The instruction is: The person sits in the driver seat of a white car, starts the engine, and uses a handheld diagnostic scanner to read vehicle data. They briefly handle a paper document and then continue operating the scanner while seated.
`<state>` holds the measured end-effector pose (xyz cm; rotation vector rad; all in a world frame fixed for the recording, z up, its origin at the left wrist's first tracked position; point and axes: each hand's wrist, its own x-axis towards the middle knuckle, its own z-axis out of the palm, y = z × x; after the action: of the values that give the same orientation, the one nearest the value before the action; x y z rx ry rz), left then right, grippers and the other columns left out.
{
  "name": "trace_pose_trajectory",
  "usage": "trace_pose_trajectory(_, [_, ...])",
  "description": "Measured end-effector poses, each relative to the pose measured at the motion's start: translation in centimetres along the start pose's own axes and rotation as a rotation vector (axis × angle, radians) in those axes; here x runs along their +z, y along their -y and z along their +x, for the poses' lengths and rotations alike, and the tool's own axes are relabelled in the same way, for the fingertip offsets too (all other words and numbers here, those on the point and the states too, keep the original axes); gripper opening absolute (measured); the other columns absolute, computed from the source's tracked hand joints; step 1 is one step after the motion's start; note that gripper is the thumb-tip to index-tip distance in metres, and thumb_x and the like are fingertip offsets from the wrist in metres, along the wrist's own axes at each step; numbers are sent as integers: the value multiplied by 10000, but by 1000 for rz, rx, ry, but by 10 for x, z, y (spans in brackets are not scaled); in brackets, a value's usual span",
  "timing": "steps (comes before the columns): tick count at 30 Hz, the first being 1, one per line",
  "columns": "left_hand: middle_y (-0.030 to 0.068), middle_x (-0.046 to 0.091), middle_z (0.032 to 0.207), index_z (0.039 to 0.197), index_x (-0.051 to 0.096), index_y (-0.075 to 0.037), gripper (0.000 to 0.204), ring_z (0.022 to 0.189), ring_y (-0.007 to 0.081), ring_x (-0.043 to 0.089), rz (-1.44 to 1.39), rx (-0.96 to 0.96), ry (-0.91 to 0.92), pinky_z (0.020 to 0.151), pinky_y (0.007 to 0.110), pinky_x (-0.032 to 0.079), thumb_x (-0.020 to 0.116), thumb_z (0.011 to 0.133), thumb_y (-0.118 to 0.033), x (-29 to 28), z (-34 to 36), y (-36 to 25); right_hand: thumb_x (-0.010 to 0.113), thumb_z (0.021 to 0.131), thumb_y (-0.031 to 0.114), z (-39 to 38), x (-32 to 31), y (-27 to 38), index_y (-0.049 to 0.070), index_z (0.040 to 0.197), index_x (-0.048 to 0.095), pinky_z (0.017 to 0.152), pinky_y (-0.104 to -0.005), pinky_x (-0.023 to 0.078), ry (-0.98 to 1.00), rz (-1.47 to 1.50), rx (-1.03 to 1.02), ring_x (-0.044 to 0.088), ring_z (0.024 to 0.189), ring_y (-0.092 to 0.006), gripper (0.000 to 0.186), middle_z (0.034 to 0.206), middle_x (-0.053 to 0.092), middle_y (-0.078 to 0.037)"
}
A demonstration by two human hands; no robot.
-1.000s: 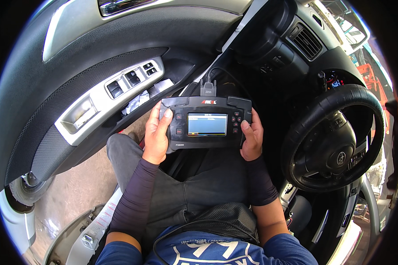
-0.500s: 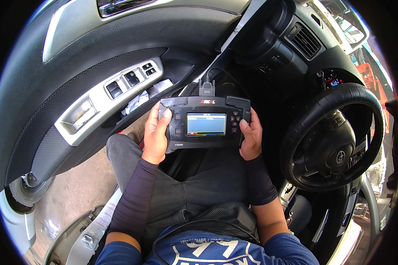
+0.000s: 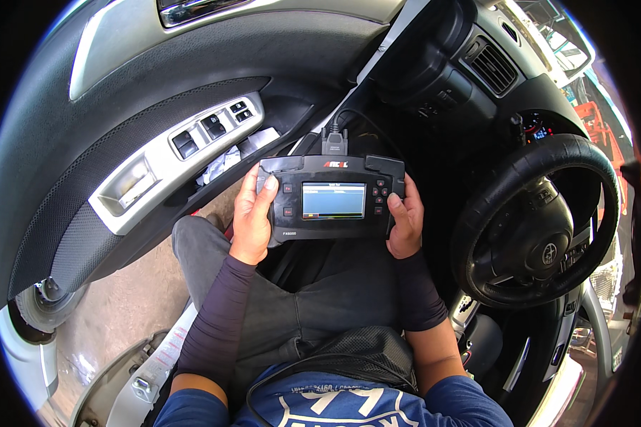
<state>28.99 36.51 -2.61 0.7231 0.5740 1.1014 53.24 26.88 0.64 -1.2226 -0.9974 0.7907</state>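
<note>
A black car diagnostic scanner is held level above my lap, its lit blue-and-white screen facing up. My left hand grips its left end, thumb on the front face beside a column of buttons. Round the right end closes my right hand, with the thumb near the buttons right of the screen. The other fingers of both hands are mostly hidden behind the casing. From the scanner's top edge a grey cable plug sticks up, and its black cable runs toward the dark footwell.
To the right is the black steering wheel, with an air vent beyond it. The open door's silver switch panel stands at the left, and crumpled paper lies in the door pocket. Below the door, the ground shows.
The scanner and both hands have shifted very slightly to the right. The grip is unchanged.
</note>
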Motion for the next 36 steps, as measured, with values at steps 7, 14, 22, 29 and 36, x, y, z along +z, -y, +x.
trace_pose_trajectory(7, [65, 618, 1361, 1511, 459, -31, 493, 1227, 121, 591, 0, 1, 2, 1073, 291, 448, 583, 1075, -226, 0, 0, 1, 656, 982, 343, -1, -1, -2, -86, 1496, 415, 1100, -319, 444, -10, 4, 0, 622, 1209, -172, 712, 1319, 640, -136])
trace_pose_trajectory(14, [64, 617, 1364, 1502, 468, -34, 477, 1238, 124, 589, 13, -3, 3, 1074, 291, 450, 576, 1080, -226, -1, 0, 2, 668, 970, 352, -1, -1, -1, -88, 1500, 407, 1103, -322, 443, -6, 2, 4, 619, 1215, -175, 737, 1323, 637, -137])
trace_pose_trajectory(22, [60, 615, 1362, 1499, 468, -34, 477, 1229, 120, 589, -1, 3, 7, 1076, 289, 443, 579, 1079, -230, 0, 0, 0, 668, 967, 348, -1, -1, -1, -87, 1495, 416, 1106, -324, 439, -13, 13, 10, 617, 1216, -175, 729, 1331, 632, -137])
trace_pose_trajectory(29, [64, 616, 1357, 1506, 459, -35, 490, 1225, 119, 590, 2, -4, 1, 1073, 288, 446, 586, 1076, -233, 0, -1, 0, 657, 971, 341, 0, -1, -1, -85, 1495, 420, 1105, -323, 439, -7, -7, 0, 618, 1216, -174, 715, 1324, 637, -136])
trace_pose_trajectory(36, [61, 620, 1351, 1502, 465, -33, 485, 1225, 118, 593, -2, 1, 1, 1066, 288, 455, 587, 1075, -229, 1, -1, -1, 661, 973, 346, -1, -2, -1, -85, 1494, 422, 1105, -322, 438, -5, -12, -4, 618, 1216, -174, 717, 1323, 640, -135])
